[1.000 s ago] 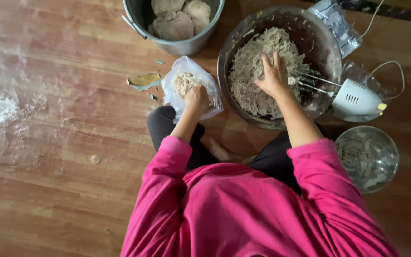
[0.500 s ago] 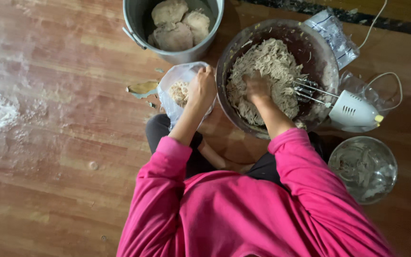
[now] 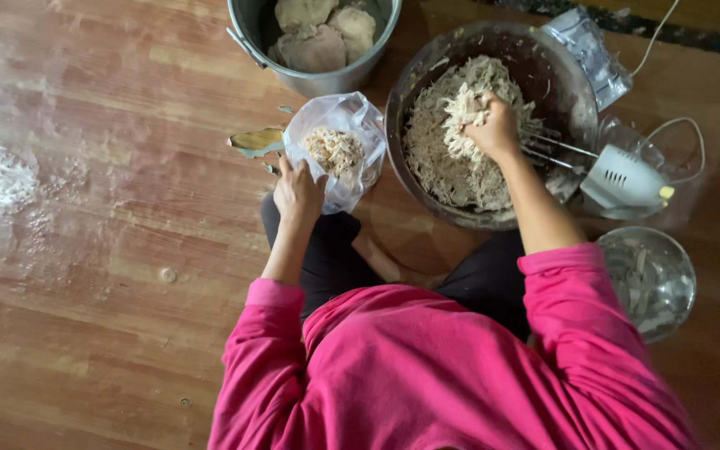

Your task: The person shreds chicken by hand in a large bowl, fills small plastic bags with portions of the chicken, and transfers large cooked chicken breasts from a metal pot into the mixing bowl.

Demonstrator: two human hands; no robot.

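A large dark bowl point(image 3: 552, 75) on the wooden floor holds pale shredded meat point(image 3: 439, 154). My right hand point(image 3: 493, 129) is over the bowl, closed around a clump of the shreds. To the left, my left hand point(image 3: 297, 190) grips the near edge of a clear plastic bag point(image 3: 352, 117) and holds it open; a small heap of shreds lies inside. I wear pink sleeves and sit with my knees between bag and bowl.
A grey metal pot point(image 3: 314, 79) with pale cooked pieces stands at the top. A white hand mixer point(image 3: 622, 177) rests with its beaters in the bowl's right side, cord trailing. A small glass bowl point(image 3: 681, 275) sits at right. A scrap point(image 3: 256, 140) lies by the bag.
My right hand has dug into the shreds and lifted a clump. My left hand has slid from over the bag to its near edge.
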